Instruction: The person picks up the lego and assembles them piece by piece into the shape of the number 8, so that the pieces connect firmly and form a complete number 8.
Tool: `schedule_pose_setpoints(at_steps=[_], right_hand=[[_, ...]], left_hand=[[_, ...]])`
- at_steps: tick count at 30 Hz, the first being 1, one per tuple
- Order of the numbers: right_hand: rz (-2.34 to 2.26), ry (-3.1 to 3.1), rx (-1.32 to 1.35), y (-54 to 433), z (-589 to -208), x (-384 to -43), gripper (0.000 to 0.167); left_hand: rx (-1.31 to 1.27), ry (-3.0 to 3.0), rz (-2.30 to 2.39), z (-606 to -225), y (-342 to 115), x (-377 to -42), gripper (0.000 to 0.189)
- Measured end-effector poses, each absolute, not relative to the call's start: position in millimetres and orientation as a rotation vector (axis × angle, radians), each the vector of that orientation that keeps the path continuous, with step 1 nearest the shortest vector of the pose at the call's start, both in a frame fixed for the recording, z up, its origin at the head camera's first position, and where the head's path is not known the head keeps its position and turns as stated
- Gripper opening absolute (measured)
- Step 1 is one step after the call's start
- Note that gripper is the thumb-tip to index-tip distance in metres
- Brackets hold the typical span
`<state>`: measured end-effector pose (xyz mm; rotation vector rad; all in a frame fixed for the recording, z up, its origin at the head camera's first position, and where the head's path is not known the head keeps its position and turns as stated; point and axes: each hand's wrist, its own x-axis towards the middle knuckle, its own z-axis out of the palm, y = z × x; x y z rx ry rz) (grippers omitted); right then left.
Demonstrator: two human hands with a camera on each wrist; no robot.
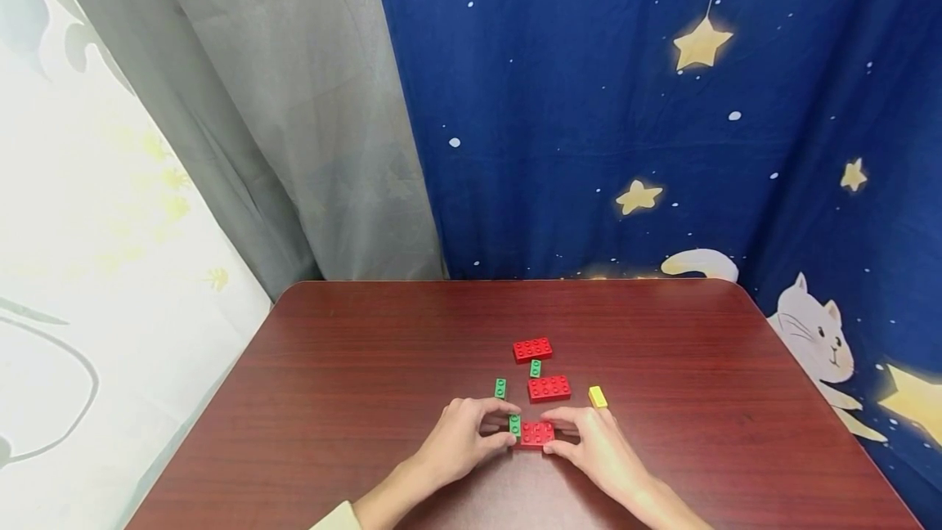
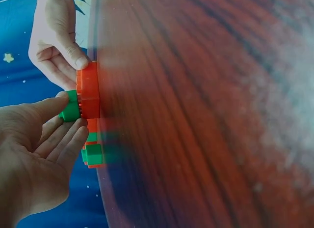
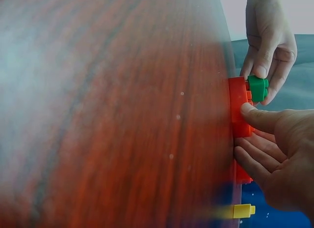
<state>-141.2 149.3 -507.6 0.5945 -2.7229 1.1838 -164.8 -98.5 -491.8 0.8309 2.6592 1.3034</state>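
My left hand [image 1: 467,433] pinches a small green toy brick [image 1: 515,425] between thumb and fingers. That brick sits at the studded top of a red toy brick [image 1: 538,434], over its left end. Around the red brick's right end, my right hand [image 1: 598,442] grips with the thumb on the near side and fingers on the far side. In the left wrist view the green brick [image 2: 71,106] stands against the studs of the red brick [image 2: 90,93]. From the right wrist, the right thumb presses the side of the red brick [image 3: 237,102], whose base is at the tabletop.
Beyond the hands lie a second red brick [image 1: 549,388], a green brick [image 1: 536,369] and a third red brick [image 1: 532,349]. Another green brick [image 1: 500,388] lies past the left fingers. A yellow brick [image 1: 598,397] is just beyond the right hand. Curtains hang behind the brown table [image 1: 353,366].
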Motion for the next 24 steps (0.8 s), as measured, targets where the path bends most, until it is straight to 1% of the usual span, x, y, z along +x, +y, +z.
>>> schedule_pose_setpoints(at_steps=[8, 24], right_hand=[[1.19, -2.708, 0.611, 150.1, -508.2, -141.4, 0.037], [1.108, -2.704, 0.626, 148.8, -508.7, -142.5, 0.035]], left_hand=[[0.772, 2.546, 1.416, -492.9, -98.3, -166.5, 0.03], [0.743, 2.494, 1.47, -495.4, -98.4, -167.6, 0.031]])
